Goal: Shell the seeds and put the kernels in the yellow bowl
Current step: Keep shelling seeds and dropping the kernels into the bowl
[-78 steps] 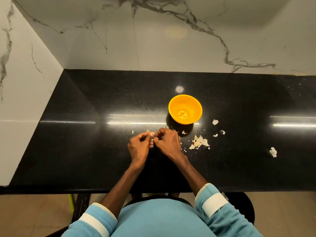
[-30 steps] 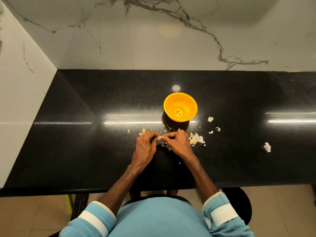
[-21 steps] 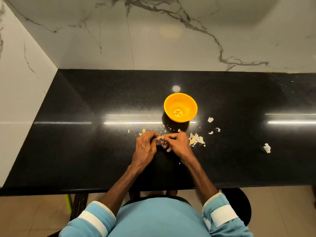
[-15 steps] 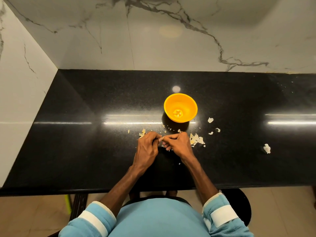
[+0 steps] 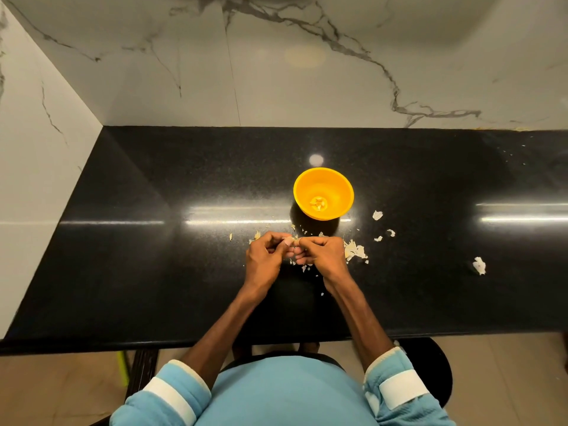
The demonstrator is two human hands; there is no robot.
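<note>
A yellow bowl stands on the black counter, with a few pale kernels at its bottom. Just in front of it, my left hand and my right hand meet fingertip to fingertip. Both pinch one small pale seed between thumbs and forefingers. Most of the seed is hidden by the fingers.
Pale shell scraps lie in a heap right of my right hand, with smaller bits near the bowl and one piece far right. Marble walls close the back and left. A black stool is under me.
Both hands have stayed together on the seed in front of the bowl, with the fingers shifting slightly. The bowl and the scraps have not moved.
</note>
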